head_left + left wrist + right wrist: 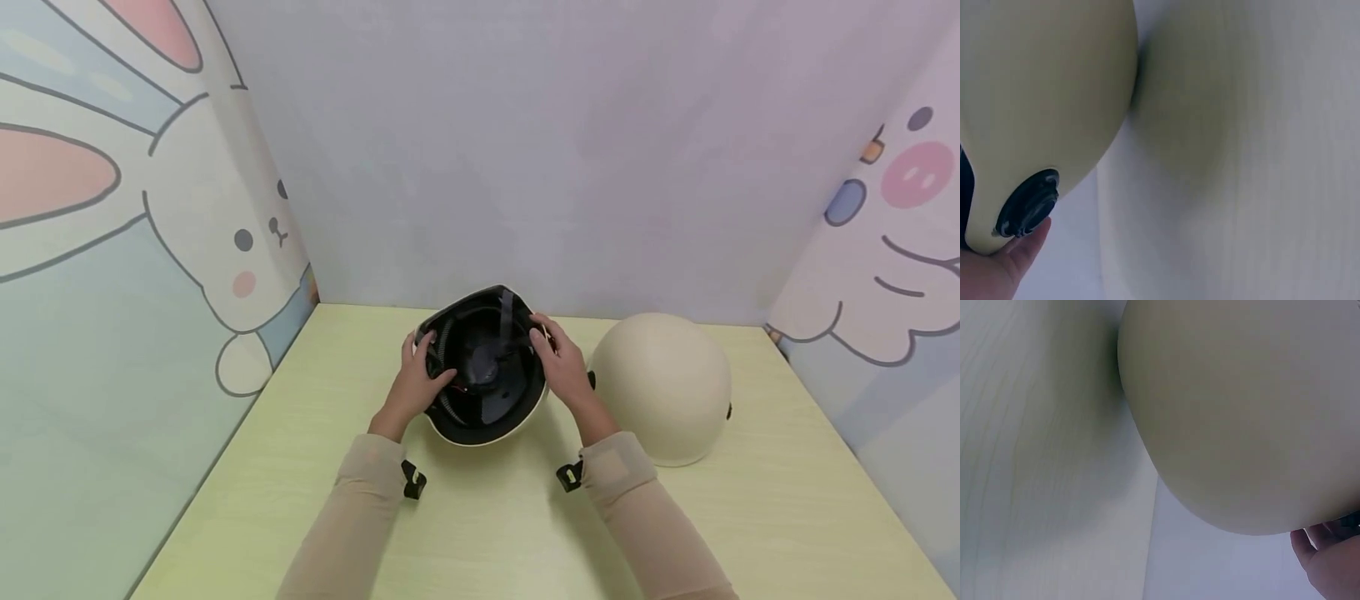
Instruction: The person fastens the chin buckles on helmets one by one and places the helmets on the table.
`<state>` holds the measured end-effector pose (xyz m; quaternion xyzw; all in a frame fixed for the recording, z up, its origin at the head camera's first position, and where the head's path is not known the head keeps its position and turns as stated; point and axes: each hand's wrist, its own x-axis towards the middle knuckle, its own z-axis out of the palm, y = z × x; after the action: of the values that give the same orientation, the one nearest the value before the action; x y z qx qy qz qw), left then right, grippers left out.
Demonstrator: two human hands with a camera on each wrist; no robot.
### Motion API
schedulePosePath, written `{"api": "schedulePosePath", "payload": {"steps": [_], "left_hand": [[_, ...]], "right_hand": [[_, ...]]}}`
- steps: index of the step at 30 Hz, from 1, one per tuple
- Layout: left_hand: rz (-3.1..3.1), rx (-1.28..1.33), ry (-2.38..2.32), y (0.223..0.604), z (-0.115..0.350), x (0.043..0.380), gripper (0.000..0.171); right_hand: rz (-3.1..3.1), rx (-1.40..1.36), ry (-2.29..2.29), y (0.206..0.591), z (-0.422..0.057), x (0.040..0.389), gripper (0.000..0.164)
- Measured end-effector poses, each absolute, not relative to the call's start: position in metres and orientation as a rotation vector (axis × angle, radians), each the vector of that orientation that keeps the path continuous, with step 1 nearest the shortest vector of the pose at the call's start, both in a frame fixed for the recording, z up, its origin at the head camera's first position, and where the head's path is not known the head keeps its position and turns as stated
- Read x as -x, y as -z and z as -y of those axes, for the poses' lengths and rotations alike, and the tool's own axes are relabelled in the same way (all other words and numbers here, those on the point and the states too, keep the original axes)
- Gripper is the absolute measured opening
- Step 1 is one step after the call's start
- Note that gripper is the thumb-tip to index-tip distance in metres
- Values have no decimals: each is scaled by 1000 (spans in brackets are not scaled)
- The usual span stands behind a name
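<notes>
A cream helmet (483, 392) with a black lining sits tipped on the table, its hollow turned up toward the head camera. My left hand (415, 379) grips its left rim, thumb over the inside edge. On the opposite rim my right hand (562, 358) holds on, thumb inside and fingers outside. A strap lies across the lining. In the left wrist view the shell (1047, 81) shows a black round side fitting (1030, 203) close to my fingers. The right wrist view shows the smooth shell (1241, 425), with fingertips at its edge.
A second cream helmet (660, 387) rests dome up just right of my right forearm. The pale wood-grain table (480, 533) ends at a plain grey wall (525, 150) behind. Cartoon-printed walls stand on both sides.
</notes>
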<state>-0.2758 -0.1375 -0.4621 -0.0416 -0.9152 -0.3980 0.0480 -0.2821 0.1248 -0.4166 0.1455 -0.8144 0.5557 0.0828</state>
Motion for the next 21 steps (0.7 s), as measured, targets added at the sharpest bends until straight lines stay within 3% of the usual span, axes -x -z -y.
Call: {"api": "schedulePosePath", "payload": {"steps": [21], "left_hand": [[2546,113,1577,503,105,278,80]], "right_hand": [[2381,-325,-1653,390,-112,270,45]]}}
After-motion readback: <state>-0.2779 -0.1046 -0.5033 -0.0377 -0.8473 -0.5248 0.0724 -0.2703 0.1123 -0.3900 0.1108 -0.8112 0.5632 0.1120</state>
